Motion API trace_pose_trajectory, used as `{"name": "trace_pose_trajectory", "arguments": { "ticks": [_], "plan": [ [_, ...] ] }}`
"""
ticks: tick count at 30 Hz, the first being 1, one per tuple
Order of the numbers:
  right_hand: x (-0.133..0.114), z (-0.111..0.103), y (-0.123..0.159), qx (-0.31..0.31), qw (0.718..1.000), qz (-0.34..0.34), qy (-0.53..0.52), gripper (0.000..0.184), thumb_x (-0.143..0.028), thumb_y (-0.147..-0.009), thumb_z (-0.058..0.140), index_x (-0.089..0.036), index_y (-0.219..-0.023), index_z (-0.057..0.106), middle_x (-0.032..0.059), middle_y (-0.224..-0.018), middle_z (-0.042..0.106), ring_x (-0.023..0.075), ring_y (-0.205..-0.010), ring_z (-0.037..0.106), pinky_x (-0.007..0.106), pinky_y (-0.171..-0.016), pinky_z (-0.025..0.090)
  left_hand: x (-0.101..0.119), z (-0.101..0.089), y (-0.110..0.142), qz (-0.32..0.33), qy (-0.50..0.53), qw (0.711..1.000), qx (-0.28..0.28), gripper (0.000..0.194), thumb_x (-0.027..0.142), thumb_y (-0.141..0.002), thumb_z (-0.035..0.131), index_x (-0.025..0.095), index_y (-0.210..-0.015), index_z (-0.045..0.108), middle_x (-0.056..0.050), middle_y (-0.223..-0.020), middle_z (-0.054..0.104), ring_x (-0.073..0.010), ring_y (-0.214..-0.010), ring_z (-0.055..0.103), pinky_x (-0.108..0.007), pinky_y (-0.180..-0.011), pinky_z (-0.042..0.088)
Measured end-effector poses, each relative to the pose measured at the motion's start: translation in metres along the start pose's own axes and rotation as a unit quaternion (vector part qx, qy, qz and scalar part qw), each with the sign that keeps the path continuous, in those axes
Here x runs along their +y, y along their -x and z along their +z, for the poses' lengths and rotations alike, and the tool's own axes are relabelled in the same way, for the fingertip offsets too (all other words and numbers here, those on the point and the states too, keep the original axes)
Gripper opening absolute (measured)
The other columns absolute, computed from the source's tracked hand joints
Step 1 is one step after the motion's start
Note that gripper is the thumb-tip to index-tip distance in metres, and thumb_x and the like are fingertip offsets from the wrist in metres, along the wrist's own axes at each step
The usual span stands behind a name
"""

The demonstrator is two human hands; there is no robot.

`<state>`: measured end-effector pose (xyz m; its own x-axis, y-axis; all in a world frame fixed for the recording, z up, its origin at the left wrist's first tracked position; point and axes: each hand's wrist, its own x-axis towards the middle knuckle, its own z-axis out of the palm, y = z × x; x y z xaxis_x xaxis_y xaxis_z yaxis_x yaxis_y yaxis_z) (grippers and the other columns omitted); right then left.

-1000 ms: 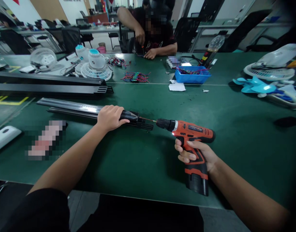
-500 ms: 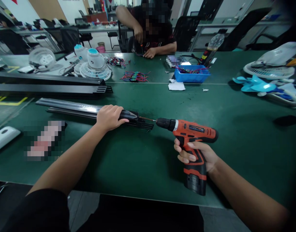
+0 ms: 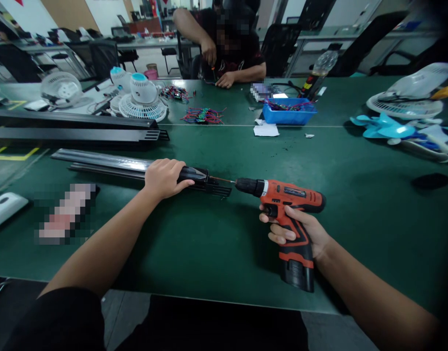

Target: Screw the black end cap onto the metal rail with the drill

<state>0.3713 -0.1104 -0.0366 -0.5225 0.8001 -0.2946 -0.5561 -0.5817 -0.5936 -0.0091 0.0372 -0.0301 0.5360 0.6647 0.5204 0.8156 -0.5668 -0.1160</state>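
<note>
My left hand [image 3: 164, 178] is wrapped over a long black metal profile [image 3: 110, 159] near its right end, pressing it to the green table [image 3: 194, 253]. The orange and black cordless drill [image 3: 288, 195] is in my right hand [image 3: 300, 229], its chuck pointing left. A thin long bit [image 3: 221, 180] runs from the chuck to the profile's end; how far its tip goes in is hidden. My right index finger stands slightly off the trigger. Beneath the held profile lies a second black piece with a slotted end [image 3: 218, 190].
More black profiles [image 3: 81, 132] lie at the left. White fans [image 3: 141, 105], wire bundles [image 3: 202, 115] and a blue bin [image 3: 290, 113] stand further back. Blue fan blades [image 3: 385, 127] lie at right. A co-worker's hand [image 3: 226, 79] is across the table.
The drill has tilted slightly, its battery end shifting a little right and its rear left. My right index finger has eased outward from the trigger. My left hand keeps its hold.
</note>
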Motion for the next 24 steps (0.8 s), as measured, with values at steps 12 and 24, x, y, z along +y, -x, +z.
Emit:
{"name": "trace_pose_trajectory", "arguments": {
  "ticks": [12, 24],
  "plan": [
    [-0.0005, 0.0004, 0.0014, 0.032, 0.999, 0.001, 0.029, 0.032, -0.036, -0.089, 0.078, -0.015, -0.113, 0.075, 0.0085, -0.1, 0.078, 0.0068, -0.047, 0.052, 0.026, -0.054, 0.057, 0.0004, -0.0017, 0.0, -0.001, -0.005, 1.0, -0.003, 0.08, 0.085, -0.095, 0.032, 0.018, -0.106, 0.076, -0.014, -0.09, 0.077, -0.0332, -0.083, 0.071, -0.045, -0.073, 0.049],
    [0.0022, -0.0039, 0.0018, -0.001, 1.0, 0.003, 0.024, 0.035, -0.039, -0.091, 0.078, -0.015, -0.116, 0.075, 0.0052, -0.09, 0.074, 0.0078, -0.05, 0.056, 0.026, -0.057, 0.056, 0.0019, -0.0041, -0.0003, -0.009, 0.003, 1.0, -0.011, 0.079, 0.085, -0.094, 0.033, 0.019, -0.105, 0.076, -0.014, -0.092, 0.078, -0.0338, -0.085, 0.071, -0.045, -0.075, 0.048]
  ]
}}
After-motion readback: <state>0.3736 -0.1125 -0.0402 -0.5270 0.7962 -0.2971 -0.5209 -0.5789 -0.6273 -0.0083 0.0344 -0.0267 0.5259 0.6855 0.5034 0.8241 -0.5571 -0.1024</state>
